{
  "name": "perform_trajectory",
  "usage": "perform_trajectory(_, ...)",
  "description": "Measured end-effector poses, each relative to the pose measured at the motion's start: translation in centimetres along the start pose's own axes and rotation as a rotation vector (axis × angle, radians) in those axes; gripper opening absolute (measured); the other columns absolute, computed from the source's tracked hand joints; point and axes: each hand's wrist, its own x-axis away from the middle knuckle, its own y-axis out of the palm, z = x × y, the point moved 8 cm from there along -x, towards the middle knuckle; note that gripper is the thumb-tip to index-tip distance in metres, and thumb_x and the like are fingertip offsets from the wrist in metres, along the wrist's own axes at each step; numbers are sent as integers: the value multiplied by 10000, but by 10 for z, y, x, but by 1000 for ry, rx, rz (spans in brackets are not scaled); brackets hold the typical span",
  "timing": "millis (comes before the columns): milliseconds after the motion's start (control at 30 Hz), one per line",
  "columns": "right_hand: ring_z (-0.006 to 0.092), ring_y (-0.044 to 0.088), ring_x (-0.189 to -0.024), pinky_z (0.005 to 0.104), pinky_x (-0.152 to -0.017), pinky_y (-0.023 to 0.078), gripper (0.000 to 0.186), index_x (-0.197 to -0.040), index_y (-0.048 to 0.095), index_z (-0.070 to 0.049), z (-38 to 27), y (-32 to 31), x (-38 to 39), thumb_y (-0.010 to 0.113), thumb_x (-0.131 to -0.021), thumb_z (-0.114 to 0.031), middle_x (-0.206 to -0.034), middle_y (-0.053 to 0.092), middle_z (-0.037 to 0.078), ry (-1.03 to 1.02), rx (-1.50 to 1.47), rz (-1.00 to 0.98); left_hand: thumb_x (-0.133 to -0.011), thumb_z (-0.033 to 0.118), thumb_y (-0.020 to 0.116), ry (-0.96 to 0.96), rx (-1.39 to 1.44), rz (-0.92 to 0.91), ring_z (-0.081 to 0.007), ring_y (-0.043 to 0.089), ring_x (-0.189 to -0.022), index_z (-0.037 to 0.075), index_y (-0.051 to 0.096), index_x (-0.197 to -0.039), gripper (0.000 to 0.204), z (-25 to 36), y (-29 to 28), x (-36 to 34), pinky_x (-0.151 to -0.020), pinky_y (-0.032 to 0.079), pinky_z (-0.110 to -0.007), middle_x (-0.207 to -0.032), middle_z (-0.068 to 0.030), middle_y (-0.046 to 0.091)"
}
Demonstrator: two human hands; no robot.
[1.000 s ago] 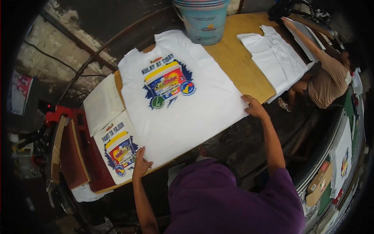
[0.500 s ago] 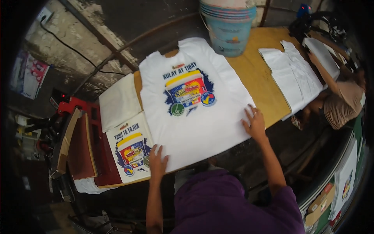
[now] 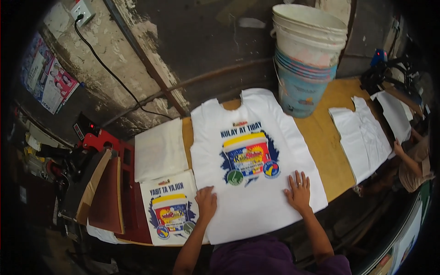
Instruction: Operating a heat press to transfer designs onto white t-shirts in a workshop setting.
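A white T-shirt (image 3: 256,206) lies spread on a tan tabletop, its neck away from me. Its chest carries a colourful print (image 3: 250,158) of a paint pail on a dark blue splash. My right hand (image 3: 299,192) rests flat on the shirt below the print, fingers spread and a ring on one. Against the shirt's left edge is my left hand (image 3: 206,204), its fingers slightly bent and holding nothing that I can see. Beside that hand lies a transfer sheet (image 3: 170,213) with the same picture mirrored.
Pale sheets (image 3: 160,151) lie behind the transfer sheet. Further left stands a red heat press (image 3: 98,142). Stacked pails (image 3: 305,82) stand at the back. White shirts (image 3: 360,140) lie to the right, near another person's hand (image 3: 405,156) and a second press (image 3: 392,78).
The view has tilted up, showing more wall and pails. My right hand has moved inward from the shirt's right edge onto its front. My left hand has moved up along the left edge.
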Motion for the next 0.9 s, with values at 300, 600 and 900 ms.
perform_trajectory(300, 484, 355, -1267, 556, -1046, 330, 511, -1270, 538, -24, -31, 7, -94, 645, -783, -136, -1393, 399, 268, -85, -85, 67, -856, 180, 663, -269, 436, 343, -293, 662, -790, 34, 708, -941, 175, -193, 23, -277, -737, 518, -379, -862, -137, 700)
perform_trajectory(600, 460, 411, -1215, 531, -1001, 382, 457, -1226, 575, -58, -34, 16, -207, 648, -776, -92, -1323, 462, 242, -105, -109, 104, -819, 282, 752, -435, 606, 248, -125, 516, -641, 6, 631, -820, 302, -273, 82, -397, -621, 433, -299, -694, -15, 586)
perform_trajectory(900, 379, 521, -1060, 435, -919, 450, 277, -1056, 638, 6, 18, 47, -354, 643, -785, -53, -1130, 614, 168, -111, -221, 281, -902, 266, 656, -511, 481, 261, -195, 519, -758, -8, 577, -881, 286, -272, 93, -392, -736, 443, -337, -833, -87, 568)
